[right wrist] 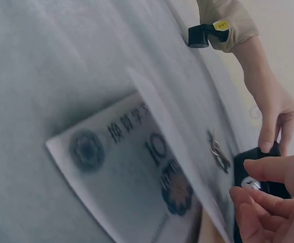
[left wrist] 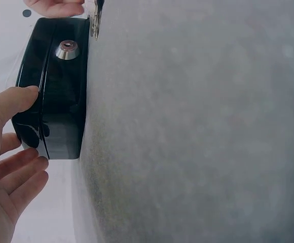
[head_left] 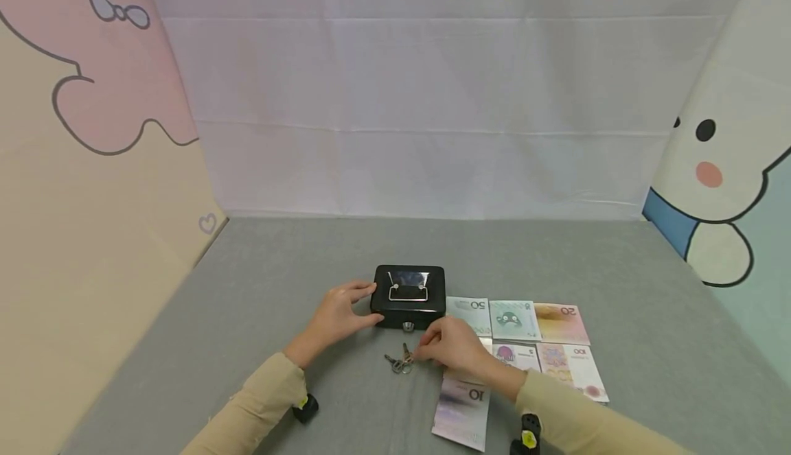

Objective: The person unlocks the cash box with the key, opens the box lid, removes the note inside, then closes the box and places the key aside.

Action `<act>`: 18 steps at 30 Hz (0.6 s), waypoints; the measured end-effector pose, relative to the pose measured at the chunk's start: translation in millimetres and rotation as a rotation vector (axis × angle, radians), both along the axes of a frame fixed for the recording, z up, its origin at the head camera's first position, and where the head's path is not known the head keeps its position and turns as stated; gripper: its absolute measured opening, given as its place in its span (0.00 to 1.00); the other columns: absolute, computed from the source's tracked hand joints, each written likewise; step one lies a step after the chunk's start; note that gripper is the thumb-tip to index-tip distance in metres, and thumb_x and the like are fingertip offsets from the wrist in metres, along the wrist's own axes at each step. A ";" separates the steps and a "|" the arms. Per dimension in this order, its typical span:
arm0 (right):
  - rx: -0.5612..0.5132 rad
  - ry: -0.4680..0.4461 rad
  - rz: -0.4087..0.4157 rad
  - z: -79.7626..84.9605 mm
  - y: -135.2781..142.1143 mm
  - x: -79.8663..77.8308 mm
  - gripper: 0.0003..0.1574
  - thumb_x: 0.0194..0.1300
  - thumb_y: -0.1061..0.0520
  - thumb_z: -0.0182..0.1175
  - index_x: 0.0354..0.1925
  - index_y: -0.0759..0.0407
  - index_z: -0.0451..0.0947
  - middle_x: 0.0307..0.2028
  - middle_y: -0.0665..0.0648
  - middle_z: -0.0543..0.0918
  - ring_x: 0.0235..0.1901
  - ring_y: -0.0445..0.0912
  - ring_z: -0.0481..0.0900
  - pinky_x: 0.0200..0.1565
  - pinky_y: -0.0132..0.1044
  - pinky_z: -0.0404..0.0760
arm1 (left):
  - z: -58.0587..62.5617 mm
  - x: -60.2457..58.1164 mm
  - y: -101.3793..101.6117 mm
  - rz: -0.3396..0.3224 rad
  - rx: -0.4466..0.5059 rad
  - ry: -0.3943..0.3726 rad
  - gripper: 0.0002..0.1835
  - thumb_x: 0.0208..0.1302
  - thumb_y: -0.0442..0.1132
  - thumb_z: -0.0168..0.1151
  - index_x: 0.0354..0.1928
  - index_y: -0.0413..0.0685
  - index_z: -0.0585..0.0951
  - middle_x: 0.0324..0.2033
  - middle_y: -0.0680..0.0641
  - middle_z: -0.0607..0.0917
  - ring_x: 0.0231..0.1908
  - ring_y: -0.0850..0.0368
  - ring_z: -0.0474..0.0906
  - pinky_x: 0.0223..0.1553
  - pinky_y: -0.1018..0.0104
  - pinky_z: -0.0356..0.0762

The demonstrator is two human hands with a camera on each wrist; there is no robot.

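Note:
A small black cash box (head_left: pixel 408 314) with a wire handle on its lid and a silver lock (left wrist: pixel 67 50) on its front stands closed on the grey table. My left hand (head_left: pixel 340 316) holds its left end, thumb on the front corner and the other fingers along the side. My right hand (head_left: pixel 454 348) hovers in front of the box's right corner, its fingers loosely bent with a gap between thumb and fingertips (right wrist: pixel 261 169). Just left of those fingertips lie two small keys (head_left: pixel 397 366) on a ring. The right hand and forearm partly cover some banknotes.
Play banknotes lie in rows right of the box, among them a 50 note (head_left: pixel 469 311), a 20 note (head_left: pixel 565 321), a 100 note (head_left: pixel 571 366) and a 10 note (head_left: pixel 462 410) nearest me. A white cloth (head_left: pixel 432 98) hangs behind the table (head_left: pixel 278 256).

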State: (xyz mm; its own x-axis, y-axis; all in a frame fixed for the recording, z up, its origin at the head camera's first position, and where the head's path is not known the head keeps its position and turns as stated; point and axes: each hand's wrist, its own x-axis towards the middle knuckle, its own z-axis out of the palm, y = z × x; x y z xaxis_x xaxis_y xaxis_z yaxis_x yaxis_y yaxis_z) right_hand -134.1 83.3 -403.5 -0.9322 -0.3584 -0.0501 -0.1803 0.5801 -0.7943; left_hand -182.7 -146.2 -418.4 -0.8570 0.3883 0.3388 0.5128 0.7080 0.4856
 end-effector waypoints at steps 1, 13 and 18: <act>0.021 0.023 -0.001 1.3 2.2 -1.3 0.07 0.45 0.58 0.69 0.22 0.60 0.81 0.15 0.49 0.79 0.12 0.37 0.72 0.17 0.29 0.71 | 0.5 0.3 -0.1 -0.002 -0.002 -0.003 0.30 0.43 0.44 0.73 0.51 0.39 0.78 0.46 0.42 0.81 0.47 0.47 0.77 0.45 0.56 0.76; 0.206 0.169 0.063 20.9 50.4 -15.9 0.16 0.48 0.51 0.68 0.33 0.61 0.81 0.23 0.45 0.79 0.23 0.36 0.73 0.24 0.29 0.71 | -5.3 -3.7 -8.1 -0.088 -0.027 0.066 0.29 0.46 0.43 0.71 0.52 0.37 0.77 0.44 0.40 0.82 0.42 0.48 0.80 0.39 0.59 0.79; 0.294 0.285 0.066 23.7 86.2 -25.1 0.23 0.53 0.48 0.64 0.42 0.62 0.79 0.32 0.52 0.81 0.31 0.45 0.77 0.30 0.35 0.75 | -9.8 -7.6 -17.9 -0.119 -0.017 0.133 0.26 0.49 0.43 0.69 0.50 0.36 0.78 0.41 0.40 0.83 0.36 0.49 0.82 0.35 0.62 0.80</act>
